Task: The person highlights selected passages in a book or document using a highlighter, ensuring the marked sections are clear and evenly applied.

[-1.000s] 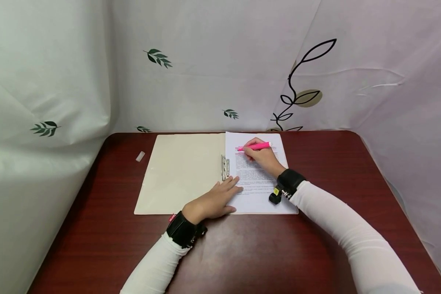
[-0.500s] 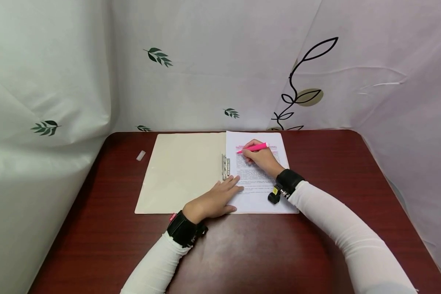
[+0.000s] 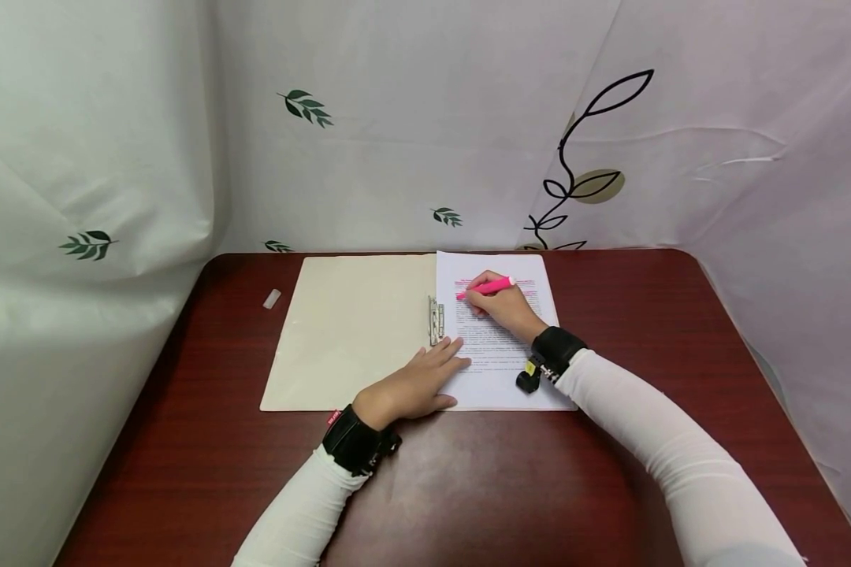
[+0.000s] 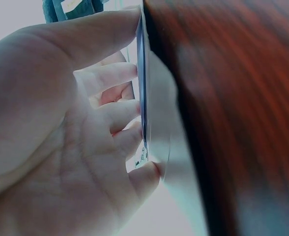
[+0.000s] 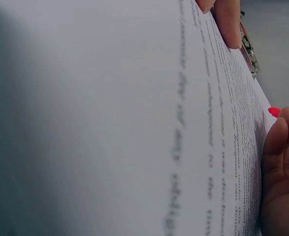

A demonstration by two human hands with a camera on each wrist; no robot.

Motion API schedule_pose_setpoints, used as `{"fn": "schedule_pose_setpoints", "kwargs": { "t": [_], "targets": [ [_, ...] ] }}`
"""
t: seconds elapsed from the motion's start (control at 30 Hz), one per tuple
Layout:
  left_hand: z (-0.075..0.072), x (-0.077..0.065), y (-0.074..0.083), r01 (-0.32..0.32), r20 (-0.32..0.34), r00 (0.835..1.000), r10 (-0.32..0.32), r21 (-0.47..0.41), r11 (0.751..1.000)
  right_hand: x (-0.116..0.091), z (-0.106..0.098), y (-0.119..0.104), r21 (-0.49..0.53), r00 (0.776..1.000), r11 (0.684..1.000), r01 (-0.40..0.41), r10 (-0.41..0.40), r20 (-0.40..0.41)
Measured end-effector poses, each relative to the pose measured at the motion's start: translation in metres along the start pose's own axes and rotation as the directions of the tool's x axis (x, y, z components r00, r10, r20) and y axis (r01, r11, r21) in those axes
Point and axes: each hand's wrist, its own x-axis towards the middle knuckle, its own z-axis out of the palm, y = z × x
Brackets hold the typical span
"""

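An open cream folder [image 3: 354,331] lies at the far side of the table, a printed sheet [image 3: 499,386] on its right half. Pinched in my right hand [image 3: 507,307] is a pink highlighter [image 3: 495,286], its tip at the left end of a text line near the top. Pink marks show on the upper lines. My left hand [image 3: 414,386] rests with spread fingers over the sheet's lower left and the folder's middle; in the left wrist view its fingertips touch the paper. Just above that hand sits the folder's metal clip [image 3: 436,321].
A small white piece [image 3: 272,299], perhaps an eraser, lies left of the folder on the dark red wooden table [image 3: 468,488]. Behind the table hangs a pale curtain [image 3: 376,157] with leaf prints. Black cameras are strapped to both wrists.
The highlighter tip has shifted slightly down to a lower line at the left of the text, the right hand moving a little with it. The left hand stays in place.
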Motion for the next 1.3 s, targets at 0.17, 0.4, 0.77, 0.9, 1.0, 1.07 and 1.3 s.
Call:
{"fn": "schedule_pose_setpoints", "kwargs": {
  "t": [0.17,0.4,0.77,0.9,1.0,1.07,1.3],
  "targets": [
    [-0.0007,-0.0003,0.0013,0.002,0.005,1.0,-0.002,0.005,1.0,0.0002,0.0002,0.001,0.004,1.0,1.0,-0.007,0.007,0.005],
    [-0.0004,0.0002,0.0006,0.005,0.011,1.0,-0.005,0.008,1.0,0.0033,0.001,0.0038,-0.019,1.0,1.0,0.003,-0.002,0.017],
    [0.0002,0.0014,0.0001,0.008,0.01,1.0,-0.008,0.008,1.0,0.0043,0.0018,0.0039,-0.094,1.0,0.996,0.001,0.0,0.01],
    [-0.0001,0.0014,0.0002,0.008,0.011,1.0,-0.008,0.006,1.0,0.0049,0.0016,0.0036,-0.106,1.0,0.994,0.004,-0.003,0.005],
    [-0.0007,0.0009,0.0004,0.008,0.015,1.0,-0.008,0.003,1.0,0.0057,0.0017,0.0034,-0.106,1.0,0.994,0.002,-0.001,0.001],
    [-0.001,0.0009,0.0005,0.005,0.014,1.0,-0.005,0.001,1.0,0.0062,0.0016,0.0034,-0.103,1.0,0.995,-0.001,0.0,-0.003],
    [0.0001,0.0014,-0.0007,0.008,0.014,1.0,-0.008,-0.002,1.0,0.0063,0.0017,0.0017,-0.11,1.0,0.994,-0.003,0.002,-0.003]
  ]
}}
